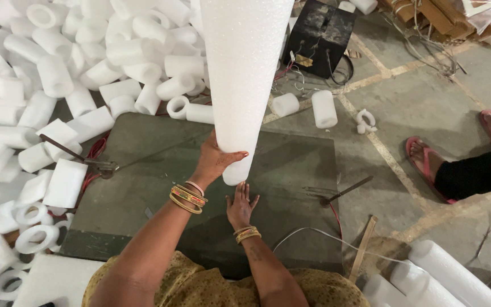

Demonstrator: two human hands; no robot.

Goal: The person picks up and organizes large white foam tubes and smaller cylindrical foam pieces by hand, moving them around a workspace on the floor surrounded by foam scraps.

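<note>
Foam tube [244, 74] stood on end over a dark board [160, 148].

The tube's long axis runs up toward the head camera, its lower end pointing down at the board just above the right hand [241, 206]. The left hand [218, 161] wraps around the tube near that lower end, fingers curled on its side. The right hand lies flat and spread on the board, just below the tube's end; whether it touches the tube I cannot tell. Left of the hands lies a heap of short white foam pieces [80, 62]. Beyond the tube sits a black box [319, 34]. Far right of the hands, another person's feet in pink sandals [427, 165].
</note>
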